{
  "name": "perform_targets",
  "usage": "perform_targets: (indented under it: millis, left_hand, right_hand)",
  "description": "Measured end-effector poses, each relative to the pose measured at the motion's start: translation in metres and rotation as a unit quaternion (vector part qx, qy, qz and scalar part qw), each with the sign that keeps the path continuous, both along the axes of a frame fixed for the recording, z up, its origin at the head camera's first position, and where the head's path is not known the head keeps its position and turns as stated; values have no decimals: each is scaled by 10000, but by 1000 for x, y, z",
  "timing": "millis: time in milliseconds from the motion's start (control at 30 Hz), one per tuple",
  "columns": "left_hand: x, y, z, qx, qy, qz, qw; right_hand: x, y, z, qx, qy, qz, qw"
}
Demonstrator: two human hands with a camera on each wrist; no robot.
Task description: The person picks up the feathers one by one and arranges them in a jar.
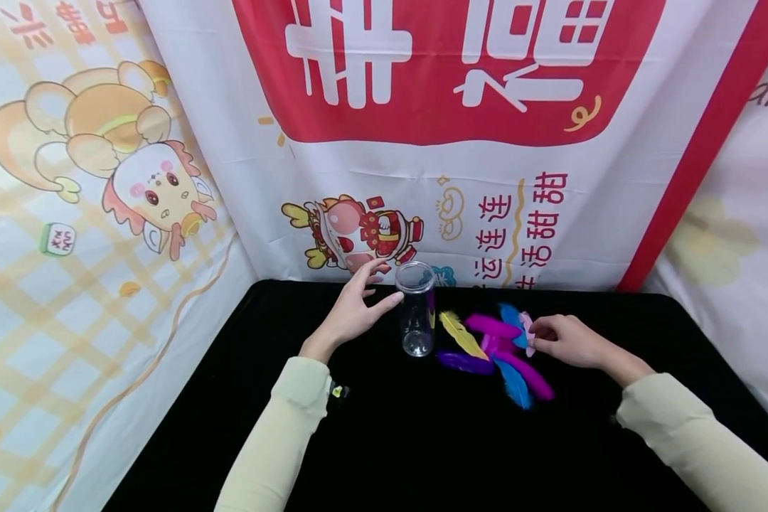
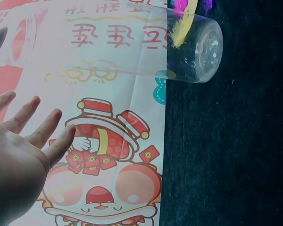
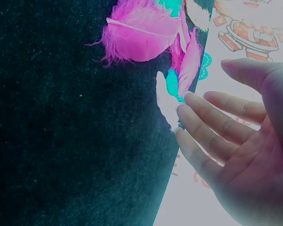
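A clear jar stands upright on the black table, its open rim at the top. My left hand is just left of it, fingers spread and thumb near the rim. The left wrist view shows that hand apart from the jar. My right hand is at the right side of a loose pile of feathers, by a pale pink feather. In the right wrist view the hand's fingers are extended, fingertips beside the pale feather; contact is unclear.
Between jar and right hand lie a yellow feather, a purple feather, a blue feather and several magenta ones. Printed cloth hangs behind the black table, with another patterned cloth at the left.
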State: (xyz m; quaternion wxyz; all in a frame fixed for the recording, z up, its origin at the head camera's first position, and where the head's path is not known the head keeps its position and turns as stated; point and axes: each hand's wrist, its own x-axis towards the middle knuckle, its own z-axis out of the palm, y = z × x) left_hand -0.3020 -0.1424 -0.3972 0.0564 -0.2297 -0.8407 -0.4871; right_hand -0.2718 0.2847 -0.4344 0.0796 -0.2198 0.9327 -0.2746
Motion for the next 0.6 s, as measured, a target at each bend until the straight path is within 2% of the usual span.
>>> perform_targets:
  millis: [333,600]
  left_hand:
    - [-1,7,-2,171,-87,-125,9997]
    - [-1,15,-1,209,-54,-118,9997]
  right_hand:
    - [1,-5,-3,-21,-10,119,9999]
    - [1,-6,-6,-61,-323,113,9994]
